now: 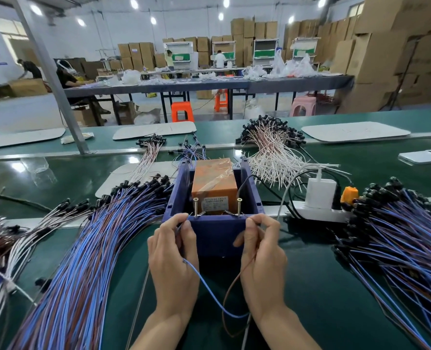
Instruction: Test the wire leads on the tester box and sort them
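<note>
**Grip.** The left hand [174,261] pinches the blue wire [209,291] between thumb and forefinger, with the other fingers curled. The right hand [262,251] pinches the brown wire [230,286] the same way. Both wires hang from the pinches, sag between the wrists and meet low at the near edge. How they join there cannot be made out.

**Tester box.** The tester box [217,236] is a dark blue open-topped housing. It stands directly ahead of both pinches, and the fingertips rest at its near rim. Two upright metal screws rise from that rim: the left screw [196,207] is just beyond the left pinch and the right screw [239,205] just beyond the right pinch. Whether the bare wire ends touch the screws cannot be told. Inside the housing sits an orange block [214,183] wrapped with clear tape. Its near face carries a white label [215,202] with printed lines too small to read.

**Sorted stock.** A wide fan of blue-and-brown leads [95,248] with black end caps lies outboard of the left hand. A second pile of blue-and-brown leads [398,243] lies outboard of the right hand. Both rest on the green belt [310,286].

**Beyond the grip.**
- To the right of the box lies a white power strip [318,213], which holds a white charger [320,192] and an orange plug [349,194].
- Farther off lies a heap of white-and-pink leads [272,152].
- Well apart to the right, a phone [424,156] lies face down.
</note>
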`<state>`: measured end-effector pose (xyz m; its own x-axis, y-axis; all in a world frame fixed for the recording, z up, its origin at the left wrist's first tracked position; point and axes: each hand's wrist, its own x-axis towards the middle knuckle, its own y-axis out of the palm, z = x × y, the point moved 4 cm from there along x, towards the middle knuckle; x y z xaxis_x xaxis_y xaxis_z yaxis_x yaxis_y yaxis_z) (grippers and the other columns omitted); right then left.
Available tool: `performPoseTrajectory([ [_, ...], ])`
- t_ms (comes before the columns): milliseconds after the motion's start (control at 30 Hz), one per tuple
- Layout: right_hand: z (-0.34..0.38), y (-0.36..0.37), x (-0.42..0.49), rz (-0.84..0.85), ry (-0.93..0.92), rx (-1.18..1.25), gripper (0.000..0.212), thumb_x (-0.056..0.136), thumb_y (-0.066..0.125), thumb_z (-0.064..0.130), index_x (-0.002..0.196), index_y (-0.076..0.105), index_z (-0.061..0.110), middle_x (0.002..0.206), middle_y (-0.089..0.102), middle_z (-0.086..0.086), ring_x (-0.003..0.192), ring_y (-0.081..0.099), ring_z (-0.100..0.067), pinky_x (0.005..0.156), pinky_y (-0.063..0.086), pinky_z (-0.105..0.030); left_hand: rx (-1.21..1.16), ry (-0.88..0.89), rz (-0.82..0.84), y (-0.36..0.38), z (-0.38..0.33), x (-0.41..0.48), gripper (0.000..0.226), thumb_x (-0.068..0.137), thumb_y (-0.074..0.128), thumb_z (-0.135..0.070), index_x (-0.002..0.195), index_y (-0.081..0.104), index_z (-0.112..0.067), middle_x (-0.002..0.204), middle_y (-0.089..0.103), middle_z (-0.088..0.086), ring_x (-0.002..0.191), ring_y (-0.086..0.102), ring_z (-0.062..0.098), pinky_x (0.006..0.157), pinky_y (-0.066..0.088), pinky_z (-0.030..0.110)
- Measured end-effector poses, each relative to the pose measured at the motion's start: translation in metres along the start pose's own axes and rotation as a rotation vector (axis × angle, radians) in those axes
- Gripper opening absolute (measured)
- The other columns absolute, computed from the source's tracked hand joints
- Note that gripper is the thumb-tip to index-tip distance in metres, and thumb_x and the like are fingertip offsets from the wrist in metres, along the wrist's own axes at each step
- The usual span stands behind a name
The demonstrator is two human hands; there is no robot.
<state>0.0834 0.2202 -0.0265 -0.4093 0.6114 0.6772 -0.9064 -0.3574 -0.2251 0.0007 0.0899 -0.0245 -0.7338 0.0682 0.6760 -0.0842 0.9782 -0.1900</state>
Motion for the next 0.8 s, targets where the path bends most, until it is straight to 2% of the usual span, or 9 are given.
performPoseTrajectory([
  [133, -0.0006, 0.0007, -0.0005, 0.006, -0.014, -0.016, 0.016, 0.106, 0.03, 0.046, 0.108, 0.041, 0.033, 0.071, 0.061, 0.016, 0.062, 0.063, -0.006, 0.054, 0.048, -0.022, -0.005, -0.016, 0.015, 0.0012, -0.0013, 0.0005, 0.012, 0.101, 0.042, -0.048, 0.109, 0.051, -0.045, 0.101, 0.054, -0.023, 0.092, 0.053, 0.014, 0.077, 0.05, 0.046],
  [300, -0.0003, 0.0009, -0.0016, 0.01, -0.01, -0.018, 0.017, 0.106, 0.029, 0.046, 0.107, 0.04, 0.032, 0.07, 0.061, 0.015, 0.061, 0.062, -0.007, 0.054, 0.05, -0.029, 0.001, -0.013, 0.021, -0.0001, -0.0007, 0.0003, 0.009, 0.102, 0.043, -0.045, 0.108, 0.05, -0.046, 0.099, 0.054, -0.023, 0.088, 0.054, 0.017, 0.075, 0.05, 0.046],
  [633, 0.004, -0.0005, -0.0011, 0.027, -0.024, -0.009, 0.019, 0.107, 0.029, 0.046, 0.108, 0.041, 0.031, 0.07, 0.061, 0.014, 0.064, 0.063, -0.005, 0.056, 0.043, -0.012, 0.007, -0.026, 0.016, 0.0, -0.0001, 0.0004, 0.01, 0.101, 0.043, -0.047, 0.108, 0.05, -0.048, 0.097, 0.055, -0.024, 0.087, 0.055, 0.016, 0.075, 0.051, 0.046],
  [800, 0.0045, 0.0001, -0.0014, 0.037, -0.029, -0.016, 0.014, 0.106, 0.032, 0.041, 0.109, 0.041, 0.03, 0.07, 0.06, 0.015, 0.063, 0.062, -0.005, 0.056, 0.044, -0.015, 0.013, -0.026, 0.019, 0.0012, 0.0005, 0.0, 0.012, 0.102, 0.043, -0.047, 0.108, 0.052, -0.042, 0.095, 0.056, -0.02, 0.087, 0.052, 0.011, 0.075, 0.049, 0.046],
])
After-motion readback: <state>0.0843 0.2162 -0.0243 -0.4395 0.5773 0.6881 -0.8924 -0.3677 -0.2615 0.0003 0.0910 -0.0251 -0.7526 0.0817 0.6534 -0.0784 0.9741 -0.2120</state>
